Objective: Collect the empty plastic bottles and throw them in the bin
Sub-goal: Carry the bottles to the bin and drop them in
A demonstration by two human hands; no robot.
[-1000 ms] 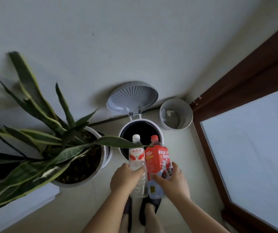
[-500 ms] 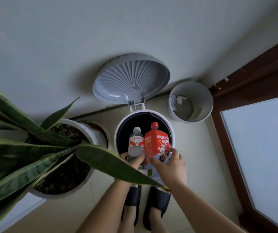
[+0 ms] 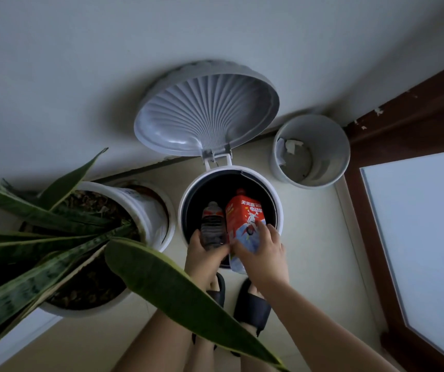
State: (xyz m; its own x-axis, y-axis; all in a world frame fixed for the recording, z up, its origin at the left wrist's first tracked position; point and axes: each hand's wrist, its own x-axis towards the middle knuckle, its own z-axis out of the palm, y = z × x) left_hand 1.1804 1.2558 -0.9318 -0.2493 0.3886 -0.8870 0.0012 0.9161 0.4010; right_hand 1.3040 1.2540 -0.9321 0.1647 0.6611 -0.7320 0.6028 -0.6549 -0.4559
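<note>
A white round pedal bin (image 3: 277,208) stands open on the floor, its ribbed lid (image 3: 207,108) tipped back against the wall. My left hand (image 3: 202,256) grips the base of a clear bottle with a red-and-white label (image 3: 213,224), whose top is down inside the bin's dark opening. My right hand (image 3: 262,253) holds the lower end of a bigger bottle with a red label (image 3: 243,216), also tilted cap-first into the bin. Both hands are at the bin's near rim.
A large potted snake plant (image 3: 54,237) in a white pot crowds the left, one leaf crossing over my left forearm. A small open grey waste basket (image 3: 310,151) stands right of the bin by a dark wooden door frame (image 3: 376,237). My feet in dark slippers stand below the bin.
The view has closed in on the bin. Both bottles have gone lower, from over the opening to partly inside it, with my hands following down to the rim.
</note>
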